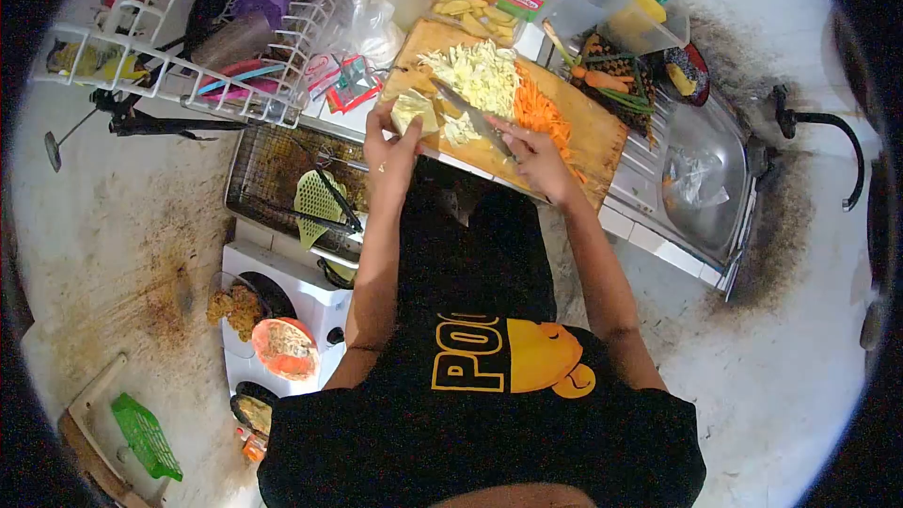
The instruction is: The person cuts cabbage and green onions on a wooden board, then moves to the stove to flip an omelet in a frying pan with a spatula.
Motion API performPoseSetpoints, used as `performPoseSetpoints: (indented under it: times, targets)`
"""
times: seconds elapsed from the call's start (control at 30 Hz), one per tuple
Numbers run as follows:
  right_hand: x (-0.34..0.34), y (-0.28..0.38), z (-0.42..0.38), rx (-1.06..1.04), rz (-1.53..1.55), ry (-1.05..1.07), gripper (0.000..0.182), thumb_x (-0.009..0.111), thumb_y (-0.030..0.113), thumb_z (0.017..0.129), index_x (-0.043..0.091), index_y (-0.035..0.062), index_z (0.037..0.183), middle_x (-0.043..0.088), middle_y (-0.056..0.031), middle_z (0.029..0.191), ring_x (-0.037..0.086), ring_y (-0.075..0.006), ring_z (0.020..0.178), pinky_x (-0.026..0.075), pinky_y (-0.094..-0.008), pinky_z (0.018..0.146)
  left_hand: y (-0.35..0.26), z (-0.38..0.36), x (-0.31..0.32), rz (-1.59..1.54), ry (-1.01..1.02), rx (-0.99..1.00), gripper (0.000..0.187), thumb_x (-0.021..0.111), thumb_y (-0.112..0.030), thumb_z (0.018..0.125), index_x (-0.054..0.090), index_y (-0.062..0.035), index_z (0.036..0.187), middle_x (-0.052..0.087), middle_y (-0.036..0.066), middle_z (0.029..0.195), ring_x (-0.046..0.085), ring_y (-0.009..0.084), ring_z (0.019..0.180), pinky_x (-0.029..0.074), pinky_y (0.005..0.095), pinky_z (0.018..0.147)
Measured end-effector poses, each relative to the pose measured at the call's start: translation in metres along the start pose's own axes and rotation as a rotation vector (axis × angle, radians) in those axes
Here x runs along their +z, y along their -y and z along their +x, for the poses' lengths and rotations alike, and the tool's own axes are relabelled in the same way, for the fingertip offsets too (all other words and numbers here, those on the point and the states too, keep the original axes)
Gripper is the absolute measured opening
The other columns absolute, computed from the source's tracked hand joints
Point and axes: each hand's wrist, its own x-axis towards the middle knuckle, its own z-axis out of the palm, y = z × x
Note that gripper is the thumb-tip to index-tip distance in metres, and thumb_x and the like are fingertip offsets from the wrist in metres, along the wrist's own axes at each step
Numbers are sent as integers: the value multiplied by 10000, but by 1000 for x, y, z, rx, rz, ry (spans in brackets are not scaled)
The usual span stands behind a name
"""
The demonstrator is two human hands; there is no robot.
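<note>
My left hand [393,146] grips a pale chunk of cabbage [415,114] at the left end of the wooden cutting board [594,132]. In my right hand [538,162] is a knife [470,115], its blade pointing to the upper left across the board, apart from the chunk. Shredded cabbage [484,77] lies heaped beyond the blade. Against its right side rests a pile of orange carrot strips [543,118]. A few cabbage shreds [459,129] sit between the blade and the chunk.
Behind the board stands a clear container of yellow pieces [475,14]. Carrots [602,82] lie in a dark basket beside the sink [701,179]. A white dish rack [292,38] is at the left, above a wire-lined tray [268,169]. A white stove [282,273] stands lower left.
</note>
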Motion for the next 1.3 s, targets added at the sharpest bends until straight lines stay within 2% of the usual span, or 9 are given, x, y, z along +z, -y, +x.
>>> performPoseSetpoints:
  times: [0.17,0.33,0.43,0.73,0.87,1.0,1.1,1.17,1.3]
  targets:
    - [-23,18,-13,154,50,99,348,481,204,1023,580,178,1356,652,-68,1039,556,-136,852,475,-275,853,-6,-14,-7,-13,8,-26,472,687,-56,866,467,-7,1281,544,69,965,578,116,606,455,240,500]
    - [-10,6,-29,-385,30,-32,333,496,169,1008,592,53,1305,687,-141,1152,644,-198,1022,480,-330,927,-1,-15,-29,-90,-19,-81,504,685,-64,863,450,6,1303,572,102,1021,607,125,629,471,249,520]
    - [7,2,-34,-226,-138,80,315,501,156,1000,610,37,1270,645,-188,1225,625,-236,1132,465,-350,970,-4,-14,-39,-143,-23,-86,522,683,-60,860,441,10,1317,589,130,1084,622,135,647,493,256,559]
    - [0,19,-18,-48,-120,-44,342,492,156,1000,593,146,1326,669,-193,1163,660,-228,967,482,-334,910,-10,-14,-33,-113,239,-23,546,660,-25,879,430,-45,1375,535,152,1245,598,233,1082,482,312,912]
    - [8,11,-21,-138,-24,-137,355,479,133,1003,578,142,1345,662,-206,1172,650,-203,950,480,-331,911,-15,-14,-26,484,178,190,518,711,-91,842,517,-6,1315,548,185,1200,606,294,1035,501,356,838]
    - [22,7,-26,120,95,-83,366,467,98,1001,568,134,1351,642,-209,1215,637,-196,1071,456,-317,967,-13,-9,-14,402,129,230,461,709,-126,842,546,-3,1255,552,203,1166,620,335,965,503,399,785]
    - [36,12,-33,-159,90,-189,374,456,69,998,560,124,1354,631,-209,1235,604,-219,1176,437,-319,1003,-20,-8,-11,630,114,281,380,710,-132,837,571,-2,1166,546,226,1146,617,385,912,505,431,743]
    - [43,24,-34,-147,64,-217,388,449,48,994,545,116,1364,613,-202,1266,584,-261,1215,429,-333,1016,-16,-5,-11,811,104,554,401,666,-268,889,558,-3,1171,592,213,1107,635,385,854,524,427,707]
    - [74,28,-30,-144,86,-257,436,465,41,978,526,186,1384,584,-228,1275,547,-360,1226,430,-380,1024,-5,-13,-1,981,41,565,398,612,-324,921,518,-40,1184,556,212,1099,632,422,809,522,463,654]
